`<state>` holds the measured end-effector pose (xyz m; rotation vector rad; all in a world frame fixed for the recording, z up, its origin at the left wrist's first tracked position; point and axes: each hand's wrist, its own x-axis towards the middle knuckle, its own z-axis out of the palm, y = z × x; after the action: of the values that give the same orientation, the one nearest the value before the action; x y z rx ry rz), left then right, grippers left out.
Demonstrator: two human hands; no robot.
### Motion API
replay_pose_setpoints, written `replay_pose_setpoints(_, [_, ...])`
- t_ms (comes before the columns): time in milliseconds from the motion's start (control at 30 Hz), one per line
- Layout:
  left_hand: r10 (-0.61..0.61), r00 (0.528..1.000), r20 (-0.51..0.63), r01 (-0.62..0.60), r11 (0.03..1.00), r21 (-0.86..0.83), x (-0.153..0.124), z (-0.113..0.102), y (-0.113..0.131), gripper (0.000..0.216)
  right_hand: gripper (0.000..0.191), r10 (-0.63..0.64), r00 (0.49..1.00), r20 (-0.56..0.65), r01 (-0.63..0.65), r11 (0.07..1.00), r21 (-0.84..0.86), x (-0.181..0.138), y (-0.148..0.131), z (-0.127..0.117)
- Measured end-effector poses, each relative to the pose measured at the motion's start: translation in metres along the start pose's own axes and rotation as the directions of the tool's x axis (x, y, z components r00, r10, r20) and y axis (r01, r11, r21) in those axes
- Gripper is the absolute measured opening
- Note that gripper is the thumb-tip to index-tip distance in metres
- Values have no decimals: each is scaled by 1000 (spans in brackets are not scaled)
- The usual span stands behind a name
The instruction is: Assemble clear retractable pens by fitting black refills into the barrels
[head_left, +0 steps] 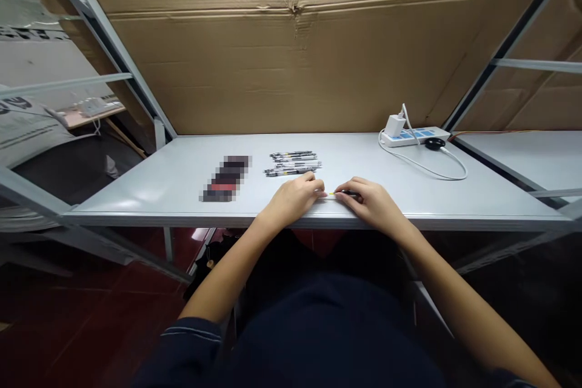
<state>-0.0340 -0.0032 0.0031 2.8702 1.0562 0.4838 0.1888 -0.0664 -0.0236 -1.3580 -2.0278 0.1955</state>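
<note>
Both hands rest on the front part of a grey table (182,194) and hold one pen (334,193) between them. My left hand (295,197) is closed on the pen's left end. My right hand (370,201) pinches its right, darker end. A short yellowish stretch of the pen shows between the two hands. Just behind my left hand lies a small row of several similar pens (293,163), side by side on the table.
A blurred dark and red flat object (226,179) lies left of the pens. At the back right sits a white power strip (416,136) with a charger, a black plug and a looping white cable (427,167). Cardboard (291,60) walls the back; metal frame bars flank both sides.
</note>
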Motion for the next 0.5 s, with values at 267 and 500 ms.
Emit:
replay_pose_setpoints(267, [-172,980,-98,172,985,-12,-26,-21,-45,14,23,158,986,-49,-160,986,-42,3,9,3])
replay_pose_setpoints(500, [-261,959,-111,255,965,-67,-33,-29,-56,19,23,227,973,-42,-231,959,-163,10,9,0])
